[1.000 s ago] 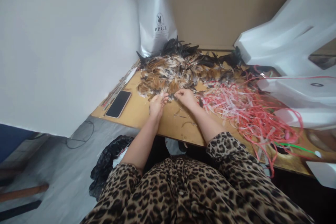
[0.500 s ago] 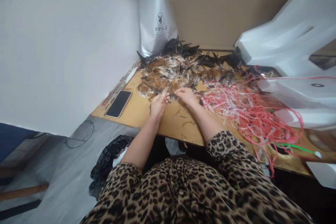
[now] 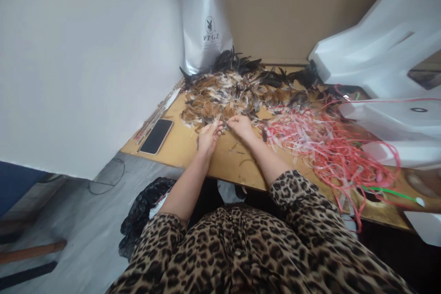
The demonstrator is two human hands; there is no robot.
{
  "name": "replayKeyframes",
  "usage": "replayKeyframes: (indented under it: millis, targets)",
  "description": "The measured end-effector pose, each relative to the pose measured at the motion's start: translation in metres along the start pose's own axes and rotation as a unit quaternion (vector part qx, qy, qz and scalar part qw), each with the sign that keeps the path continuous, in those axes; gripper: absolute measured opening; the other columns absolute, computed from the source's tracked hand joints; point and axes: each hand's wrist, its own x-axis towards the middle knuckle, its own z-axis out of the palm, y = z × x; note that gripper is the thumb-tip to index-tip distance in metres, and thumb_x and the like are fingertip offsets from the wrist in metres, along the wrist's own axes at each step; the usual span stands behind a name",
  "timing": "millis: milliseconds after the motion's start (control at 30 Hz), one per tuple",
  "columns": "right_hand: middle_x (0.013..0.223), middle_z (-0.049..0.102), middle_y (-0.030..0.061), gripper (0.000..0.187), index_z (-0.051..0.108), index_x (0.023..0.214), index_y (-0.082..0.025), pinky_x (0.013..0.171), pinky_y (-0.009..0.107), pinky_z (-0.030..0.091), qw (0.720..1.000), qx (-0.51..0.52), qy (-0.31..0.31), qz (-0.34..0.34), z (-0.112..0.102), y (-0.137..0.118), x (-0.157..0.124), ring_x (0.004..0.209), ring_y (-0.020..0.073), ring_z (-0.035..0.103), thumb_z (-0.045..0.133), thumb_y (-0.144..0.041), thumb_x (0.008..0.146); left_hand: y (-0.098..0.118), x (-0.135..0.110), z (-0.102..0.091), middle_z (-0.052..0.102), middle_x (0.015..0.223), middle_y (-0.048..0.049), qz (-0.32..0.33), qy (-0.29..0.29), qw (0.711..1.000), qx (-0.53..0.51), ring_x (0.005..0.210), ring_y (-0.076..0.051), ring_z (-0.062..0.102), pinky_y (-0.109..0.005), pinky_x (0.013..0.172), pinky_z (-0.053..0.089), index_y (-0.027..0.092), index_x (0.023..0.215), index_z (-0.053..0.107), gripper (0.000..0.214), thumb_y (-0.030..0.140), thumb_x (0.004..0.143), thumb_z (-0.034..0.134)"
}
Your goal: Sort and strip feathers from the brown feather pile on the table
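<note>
A big heap of brown, white and black feathers (image 3: 234,92) lies across the far part of a wooden table (image 3: 179,147). My left hand (image 3: 207,137) and my right hand (image 3: 241,126) meet at the heap's near edge. Both have their fingers curled and pinched on feathers at the rim of the pile. What exactly sits between the fingertips is too small to make out beyond feathers. My sleeves are leopard print.
A dark phone (image 3: 156,136) lies left of my hands, beside thin sticks (image 3: 155,115). A tangle of red and pink plastic strips (image 3: 324,142) spreads to the right. White foam pieces (image 3: 386,55) stand at right, a white bag (image 3: 206,23) at the back.
My right hand has shifted slightly left, closer to my left hand. The view has barely moved otherwise.
</note>
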Motion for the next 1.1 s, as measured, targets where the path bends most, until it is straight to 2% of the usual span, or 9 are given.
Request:
replayKeyframes:
  millis: [100,200,400,567,833,967,1100]
  targets:
    - [0.050,0.052,-0.0045,0.016,0.061,0.064,-0.015,0.049,0.021,0.032,0.990,0.137,0.006,0.033,-0.006,-0.005,-0.004,0.045,0.0068,0.039,0.060,-0.031,0.061,0.000,-0.001,0.001,0.069,0.086,-0.0087,-0.010,0.000,1.000,0.008,0.064,-0.006,0.060,-0.015,0.054,0.044,0.010,0.081,0.066,0.014,0.020,0.071,0.068]
    - [0.046,0.046,-0.0067,0.023,0.059,0.064,-0.016,0.045,0.020,0.026,0.979,0.201,-0.004,0.031,-0.009,-0.011,-0.010,0.042,0.0056,0.033,0.064,-0.038,0.060,0.000,-0.002,0.003,0.069,0.085,-0.0079,-0.028,-0.006,0.999,0.017,0.064,-0.006,0.061,-0.014,0.053,0.043,0.011,0.083,0.066,0.014,0.019,0.072,0.066]
    - [0.055,0.055,-0.0031,0.024,0.058,0.065,-0.016,0.050,0.021,0.034,0.977,0.213,-0.010,-0.011,-0.005,-0.023,-0.019,0.048,0.0072,0.042,0.064,-0.038,0.059,0.001,-0.005,0.005,0.069,0.079,-0.0075,-0.050,-0.027,0.998,0.028,0.059,-0.006,0.061,-0.014,0.051,0.042,0.010,0.081,0.065,0.010,0.017,0.073,0.064]
    - [0.058,0.058,-0.0005,0.027,0.056,0.065,-0.017,0.054,0.023,0.040,0.978,0.207,-0.012,-0.025,0.004,-0.020,-0.019,0.053,0.0104,0.050,0.063,-0.041,0.057,0.000,-0.007,0.006,0.068,0.073,-0.0053,-0.059,-0.036,0.997,0.037,0.058,-0.006,0.060,-0.015,0.051,0.041,0.011,0.080,0.065,0.011,0.018,0.072,0.065]
    - [0.058,0.056,-0.0015,0.032,0.058,0.066,-0.016,0.052,0.022,0.039,0.976,0.217,-0.011,-0.015,0.007,-0.016,-0.019,0.052,0.0088,0.047,0.066,-0.046,0.057,-0.005,-0.004,0.002,0.064,0.064,-0.0024,-0.050,-0.051,0.995,0.068,0.054,-0.005,0.055,-0.017,0.053,0.040,0.010,0.072,0.063,0.017,0.024,0.066,0.071]
    - [0.055,0.053,-0.0031,0.036,0.059,0.068,-0.016,0.042,0.019,0.029,0.955,0.288,-0.049,0.044,0.001,-0.014,-0.018,0.043,0.0049,0.037,0.064,-0.051,0.062,-0.001,-0.005,0.004,0.063,0.065,-0.0013,-0.067,-0.044,0.996,0.047,0.053,-0.003,0.053,-0.015,0.054,0.040,0.010,0.074,0.063,0.014,0.021,0.069,0.069]
    - [0.057,0.055,-0.0024,0.038,0.058,0.071,-0.015,0.038,0.018,0.025,0.922,0.346,-0.119,0.129,-0.005,-0.011,-0.017,0.040,0.0040,0.037,0.069,-0.049,0.058,0.003,-0.007,0.006,0.062,0.065,-0.0009,-0.076,-0.050,0.995,0.027,0.054,-0.003,0.053,-0.014,0.053,0.040,0.010,0.077,0.063,0.010,0.017,0.071,0.067]
